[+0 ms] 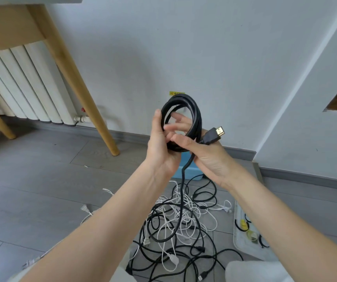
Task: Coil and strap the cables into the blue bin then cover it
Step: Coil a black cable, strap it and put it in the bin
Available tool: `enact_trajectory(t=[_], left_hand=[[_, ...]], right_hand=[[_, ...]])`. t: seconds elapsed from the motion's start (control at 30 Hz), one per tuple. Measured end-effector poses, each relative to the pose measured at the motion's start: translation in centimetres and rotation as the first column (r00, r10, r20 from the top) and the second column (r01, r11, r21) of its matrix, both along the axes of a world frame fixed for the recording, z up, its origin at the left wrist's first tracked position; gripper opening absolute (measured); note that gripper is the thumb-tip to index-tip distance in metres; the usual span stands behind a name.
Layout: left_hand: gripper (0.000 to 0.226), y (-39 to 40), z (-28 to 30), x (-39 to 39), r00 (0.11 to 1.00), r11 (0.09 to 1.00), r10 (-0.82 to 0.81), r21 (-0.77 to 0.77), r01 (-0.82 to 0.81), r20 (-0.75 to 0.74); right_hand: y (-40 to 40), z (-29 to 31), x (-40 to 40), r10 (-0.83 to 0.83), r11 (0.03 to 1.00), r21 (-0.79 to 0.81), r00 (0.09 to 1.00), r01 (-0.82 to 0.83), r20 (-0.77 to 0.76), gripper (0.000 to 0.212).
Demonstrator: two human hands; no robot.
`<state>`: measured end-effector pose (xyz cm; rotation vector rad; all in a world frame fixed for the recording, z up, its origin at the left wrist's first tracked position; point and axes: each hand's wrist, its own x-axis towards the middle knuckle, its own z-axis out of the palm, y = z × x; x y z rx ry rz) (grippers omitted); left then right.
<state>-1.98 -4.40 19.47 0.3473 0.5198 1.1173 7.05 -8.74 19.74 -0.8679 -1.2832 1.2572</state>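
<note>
Grey floor [41, 180] at lower centre carries tangled cables [179, 226]; I see both hands, left hand [161, 147] and right hand [206, 155], gripping one black coil [192, 110], unstrapped; blue bin [190, 169] waits uncovered, I judge.

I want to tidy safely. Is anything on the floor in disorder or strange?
Yes. A tangle of black and white cables sprawls loose on the floor before the blue bin, none strapped. The black coil held by both hands still has a tail hanging into that tangle. No damage shows.
</note>
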Motion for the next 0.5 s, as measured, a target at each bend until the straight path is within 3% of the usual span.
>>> enact_trajectory(t=[0.03, 0.07, 0.13, 0.17, 0.23, 0.27, 0.3, 0.33, 0.37, 0.4, 0.47, 0.5], left_hand=[[0.05, 0.0, -0.1, -0.2, 0.998, 0.999, -0.029, 0.032, 0.031, -0.054], [0.051, 0.2, -0.1, -0.4, 0.989, 0.996, -0.066, 0.056, 0.074, -0.129], [0.039, 0.5, 0.1, -0.7, 0.922, 0.985, -0.119, 0.076, 0.157, -0.368], [0.03, 0.9, 0.1, -1.0, 0.842, 0.981, -0.096, 0.095, 0.172, -0.531], [0.018, 1.6, 0.4, -2.1, 0.605, 0.943, 0.128, 0.285, 0.17, -0.786], [0.027, 1.7, 1.0, -2.7, 0.47, 0.859, 0.324, 0.464, 0.217, -0.821], [0.039, 1.7, 1.7, -3.3, 0.364, 0.699, 0.522, 0.632, 0.334, -0.771], [0.049, 1.5, 2.3, -3.5, 0.314, 0.508, 0.661, 0.715, 0.48, -0.681], [0.058, 1.2, 2.8, -3.5, 0.291, 0.342, 0.734, 0.704, 0.622, -0.614], [0.068, 0.8, 2.9, -3.2, 0.257, 0.235, 0.763, 0.625, 0.745, -0.593], [0.073, -0.2, 1.9, -2.2, 0.083, 0.159, 0.821, 0.367, 0.917, -0.565], [0.07, -0.8, 1.0, -1.7, 0.003, 0.146, 0.867, 0.26, 0.955, -0.498]], right_hand=[[0.0, 0.1, -0.2, -0.059, 0.998, -0.016, 0.997, 0.059, -0.042, 0.005], [0.1, 0.1, -0.3, -0.13, 0.991, -0.023, 0.988, 0.128, -0.084, 0.007], [0.5, 0.5, -0.1, -0.267, 0.963, -0.05, 0.955, 0.263, -0.125, 0.025], [0.6, 0.9, 0.2, -0.34, 0.94, -0.066, 0.931, 0.334, -0.132, 0.033], [1.0, 1.5, 1.7, -0.477, 0.877, -0.07, 0.879, 0.476, -0.005, 0.04], [1.0, 1.6, 2.6, -0.492, 0.861, -0.076, 0.861, 0.504, 0.133, 0.039], [0.8, 1.6, 3.1, -0.441, 0.871, -0.1, 0.855, 0.481, 0.274, 0.037], [0.7, 1.3, 3.4, -0.343, 0.893, -0.15, 0.857, 0.425, 0.384, 0.036], [0.6, 0.9, 3.6, -0.239, 0.912, -0.194, 0.854, 0.36, 0.462, 0.035], [0.6, 0.8, 3.3, -0.127, 0.933, -0.225, 0.842, 0.281, 0.524, 0.035], [0.4, 0.7, 2.2, 0.035, 0.963, -0.219, 0.733, 0.156, 0.679, 0.024], [0.6, 0.8, 1.9, 0.078, 0.957, -0.228, 0.6, 0.18, 0.797, 0.012]])
